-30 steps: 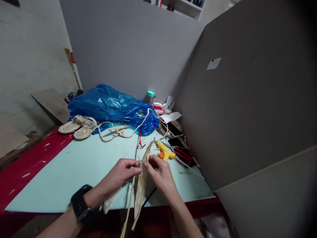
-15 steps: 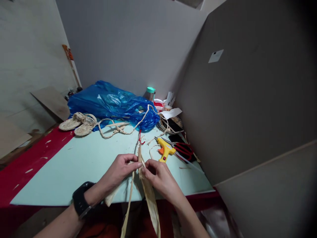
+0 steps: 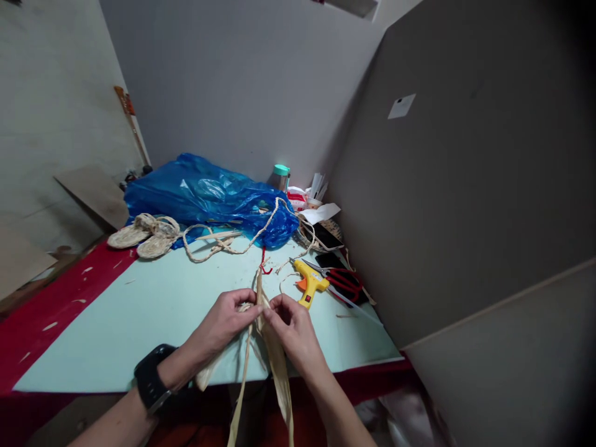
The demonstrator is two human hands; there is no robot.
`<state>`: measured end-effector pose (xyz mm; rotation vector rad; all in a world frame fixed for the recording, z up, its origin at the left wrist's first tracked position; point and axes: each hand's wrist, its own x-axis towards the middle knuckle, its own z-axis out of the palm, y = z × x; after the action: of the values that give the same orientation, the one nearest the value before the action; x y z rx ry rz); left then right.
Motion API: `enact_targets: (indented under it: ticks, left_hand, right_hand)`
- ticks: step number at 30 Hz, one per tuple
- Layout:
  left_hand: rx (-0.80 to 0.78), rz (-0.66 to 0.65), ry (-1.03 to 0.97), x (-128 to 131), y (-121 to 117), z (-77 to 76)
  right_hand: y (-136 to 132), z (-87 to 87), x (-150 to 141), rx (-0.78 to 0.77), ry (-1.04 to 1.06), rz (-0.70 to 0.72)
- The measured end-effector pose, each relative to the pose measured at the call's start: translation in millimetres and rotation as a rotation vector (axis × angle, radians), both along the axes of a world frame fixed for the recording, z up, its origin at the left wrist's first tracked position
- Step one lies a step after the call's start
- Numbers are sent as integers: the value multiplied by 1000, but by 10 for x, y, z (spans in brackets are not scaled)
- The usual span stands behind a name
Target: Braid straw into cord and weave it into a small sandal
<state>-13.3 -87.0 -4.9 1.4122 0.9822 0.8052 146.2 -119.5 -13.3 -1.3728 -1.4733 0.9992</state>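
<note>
My left hand [image 3: 228, 320], with a black watch on its wrist, pinches pale dried-fibre strips [image 3: 259, 287] over the front part of the table. A red string [image 3: 265, 266] shows at the far end of these strips. Close beside it, my right hand [image 3: 295, 332] pinches the top of a wide, flat dried-fibre strip [image 3: 278, 366] that hangs past the table edge. A narrower strip [image 3: 239, 391] hangs down from between the hands. More fibre lies partly hidden under my left hand. The fingertips nearly meet, and the exact join of the strips is covered.
A yellow glue gun [image 3: 311, 279] lies right of my hands, beside red-handled scissors [image 3: 351, 282]. Behind are a blue plastic bag [image 3: 200, 186], a braided cord [image 3: 244, 249], woven slippers [image 3: 158, 241] and a green-lidded bottle [image 3: 280, 177]. A grey panel [image 3: 465, 186] stands at the right.
My right hand has shifted slightly left and up along the wide strip, whose hanging end has swung left. My left hand keeps its pinch. The view has moved slightly.
</note>
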Motion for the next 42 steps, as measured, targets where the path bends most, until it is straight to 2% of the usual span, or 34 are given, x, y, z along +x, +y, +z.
enact_targets:
  ticks: [7,16,29,34,38,42]
  left_hand:
    - [42,-8,8,-22,12,-45]
    - [102,-19,42,-20,48,-67]
    - [119,-12,65,-1,31,-53]
    - [88,-6,37,22,12,-54]
    - [58,-3,-13,17,1,-23]
    - [30,29,-12,-11,-13,-16]
  right_hand:
    - [-15,-56,-44,28,-6,-29]
    - [-13,37,-115,23,-121,-98]
    - [-13,-80,-182,9,-80,-172]
    - [-49,-46,-221,26,-32,-142]
    - [-62,57,-181,70,19,-111]
    - [-143,203,-47,54,135,25]
